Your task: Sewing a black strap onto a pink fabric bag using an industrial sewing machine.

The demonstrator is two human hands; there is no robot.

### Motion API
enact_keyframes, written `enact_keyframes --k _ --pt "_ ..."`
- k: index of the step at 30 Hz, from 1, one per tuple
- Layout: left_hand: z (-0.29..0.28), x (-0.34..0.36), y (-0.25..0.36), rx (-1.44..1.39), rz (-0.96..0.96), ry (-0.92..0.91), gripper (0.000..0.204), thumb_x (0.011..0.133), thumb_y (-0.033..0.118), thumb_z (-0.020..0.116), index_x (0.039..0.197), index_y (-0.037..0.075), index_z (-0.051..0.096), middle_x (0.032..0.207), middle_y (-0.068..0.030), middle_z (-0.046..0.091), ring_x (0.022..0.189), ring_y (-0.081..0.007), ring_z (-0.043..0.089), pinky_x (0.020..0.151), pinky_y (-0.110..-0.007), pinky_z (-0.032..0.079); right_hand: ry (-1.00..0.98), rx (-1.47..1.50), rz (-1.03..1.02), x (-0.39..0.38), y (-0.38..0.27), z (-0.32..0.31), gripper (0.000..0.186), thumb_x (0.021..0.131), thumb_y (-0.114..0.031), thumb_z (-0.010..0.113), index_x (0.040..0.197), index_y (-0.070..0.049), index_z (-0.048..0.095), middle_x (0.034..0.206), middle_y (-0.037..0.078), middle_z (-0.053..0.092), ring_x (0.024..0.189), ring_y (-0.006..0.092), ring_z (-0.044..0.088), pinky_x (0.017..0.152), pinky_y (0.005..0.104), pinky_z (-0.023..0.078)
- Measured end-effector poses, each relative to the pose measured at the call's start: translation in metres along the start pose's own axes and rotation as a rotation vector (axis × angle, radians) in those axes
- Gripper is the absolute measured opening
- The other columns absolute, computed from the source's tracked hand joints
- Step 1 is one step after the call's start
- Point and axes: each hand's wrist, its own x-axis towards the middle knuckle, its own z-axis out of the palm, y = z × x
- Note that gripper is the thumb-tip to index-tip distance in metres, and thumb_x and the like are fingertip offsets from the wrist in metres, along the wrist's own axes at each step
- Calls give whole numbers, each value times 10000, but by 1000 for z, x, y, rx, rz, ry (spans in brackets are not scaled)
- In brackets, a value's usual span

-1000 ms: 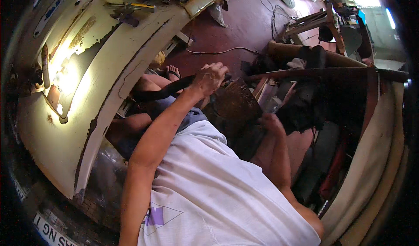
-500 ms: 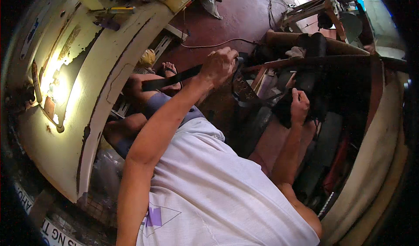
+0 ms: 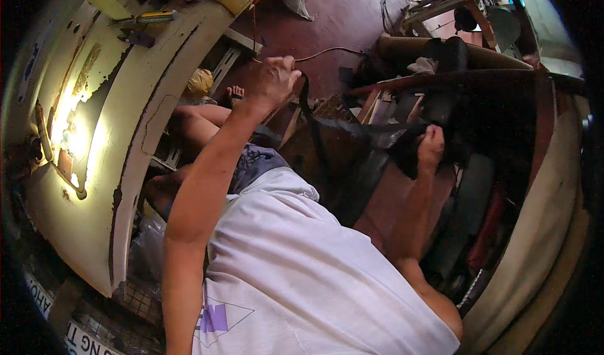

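A long black strap [image 3: 393,128] runs between my two hands, sagging in the middle. My left hand [image 3: 269,85] is closed on one part of it, raised above my knees on the left. From there the strap drops and bends, and a loop or loose length hangs below; where it ends is lost in the dark. My right hand [image 3: 431,148] pinches the strap farther right, in front of dark bundled material. The fingers of both hands are curled, so the gripped parts are mostly hidden.
To the left stands a worn cream-coloured table or bench [image 3: 129,141] with a bright lamp glow and a yellow-handled tool [image 3: 151,17]. A dark wooden frame [image 3: 453,75] with rolled and folded material is on the right. A thin cord [image 3: 333,51] crosses the reddish floor.
My left hand has moved left and slightly up, and the strap section that stretched left of it no longer shows there. My right hand has barely shifted; more strap spans between the hands.
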Motion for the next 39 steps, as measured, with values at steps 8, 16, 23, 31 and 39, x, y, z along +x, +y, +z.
enact_keyframes --k 8,16,23,31,39 --pt "48 -51 -12 330 220 -543 195 938 253 593 1012 108 700 1190 -151 629 1209 -339 559 1001 -590 409 105 845 177 27 -65 -63 159 1026 -191 516 987 -67 608 651 -15 482 538 127 455 521 287 399" --pt "-15 -22 86 -768 438 -201 511 944 395 640 1292 22 605 1275 -211 622 1157 -398 604 971 -441 484 -589 172 -654 -46 -249 -51 125 951 -119 637 946 4 658 770 -14 612 701 66 538 630 235 445" --pt "-155 -146 42 -569 124 -191 278 951 281 652 1047 20 654 813 -212 663 736 -346 674 697 -451 505 -499 491 -421 -34 -299 -53 142 941 -131 669 901 1 636 784 -37 556 763 77 490 670 277 428" --pt "-291 -411 27 -384 -691 -33 246 879 258 750 936 21 716 703 -95 650 632 -135 619 589 -336 471 -484 232 -775 43 -274 36 216 981 -181 617 892 17 615 763 28 562 731 109 497 653 316 429" --pt "-333 -493 31 237 -570 328 182 775 109 806 902 9 722 758 -68 673 627 -163 610 638 -286 471 -366 -250 -791 129 -213 167 264 937 -250 590 1072 -35 666 955 245 679 929 426 661 789 495 506"
